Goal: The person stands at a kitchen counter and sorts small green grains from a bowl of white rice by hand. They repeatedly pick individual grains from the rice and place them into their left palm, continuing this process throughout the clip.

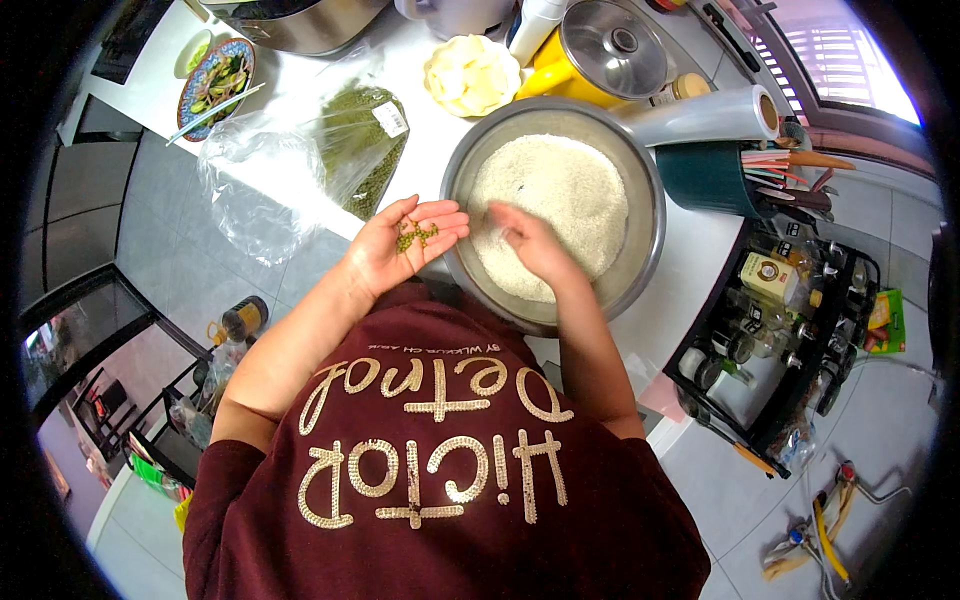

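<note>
My left hand is palm up beside the bowl's left rim, with a small heap of green mung beans lying on the palm and fingers. My right hand, blurred, is over the white rice grains in a wide stainless steel bowl; whether its fingertips hold anything cannot be told. Left of the bowl lies a clear plastic bag whose far end holds many more green beans and bears a label.
Behind the bowl stand a plate of pale slices and a yellow pot with a glass lid. A plastic film roll, a dark green utensil holder and a bottle rack are at right. A patterned dish with chopsticks sits far left.
</note>
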`<state>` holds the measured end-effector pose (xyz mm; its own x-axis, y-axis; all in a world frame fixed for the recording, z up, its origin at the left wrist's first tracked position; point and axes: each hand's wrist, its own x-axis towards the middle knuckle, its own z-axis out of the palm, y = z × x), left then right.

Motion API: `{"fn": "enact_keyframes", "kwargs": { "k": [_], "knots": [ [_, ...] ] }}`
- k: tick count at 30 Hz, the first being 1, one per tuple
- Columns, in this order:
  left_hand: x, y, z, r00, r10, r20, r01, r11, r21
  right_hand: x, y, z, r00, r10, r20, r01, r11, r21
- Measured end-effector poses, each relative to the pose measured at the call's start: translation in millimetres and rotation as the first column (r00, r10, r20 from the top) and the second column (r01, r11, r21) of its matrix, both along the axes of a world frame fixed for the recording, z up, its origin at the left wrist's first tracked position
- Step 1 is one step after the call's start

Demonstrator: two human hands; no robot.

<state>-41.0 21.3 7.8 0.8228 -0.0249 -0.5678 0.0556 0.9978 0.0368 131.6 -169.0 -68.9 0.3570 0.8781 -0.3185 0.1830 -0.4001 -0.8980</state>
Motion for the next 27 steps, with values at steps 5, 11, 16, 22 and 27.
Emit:
{"fn": "enact_keyframes", "kwargs": {
  "k": [5,11,16,22,27],
  "knots": [
    [-2.8,0.9,0.5,0.999,0.020,-0.030,-0.020,1.000,0.018,26.8,-7.0,12.4,0.835,-0.535,-0.128,0.535,0.844,-0.031],
    [-2.5,1.3,-5.9,1.000,0.002,0.015,-0.001,1.000,-0.014,39.3,-15.8,-0.3,0.821,-0.512,0.254,0.513,0.856,0.066],
    [-2.8,1.6,-5.9,1.000,-0.005,0.027,0.006,1.000,-0.020,16.1,40.8,17.7,0.707,-0.040,0.706,0.219,0.961,-0.166],
    [-6.2,5.4,-3.1,0.999,0.026,0.023,-0.027,0.999,0.022,-37.5,13.6,34.9,0.687,0.365,0.628,-0.149,0.917,-0.370],
    [-6.2,2.2,-6.4,1.000,0.013,0.024,-0.013,1.000,-0.003,-21.0,-37.9,62.0,0.692,0.492,0.528,-0.190,0.830,-0.524]
  ]
}}
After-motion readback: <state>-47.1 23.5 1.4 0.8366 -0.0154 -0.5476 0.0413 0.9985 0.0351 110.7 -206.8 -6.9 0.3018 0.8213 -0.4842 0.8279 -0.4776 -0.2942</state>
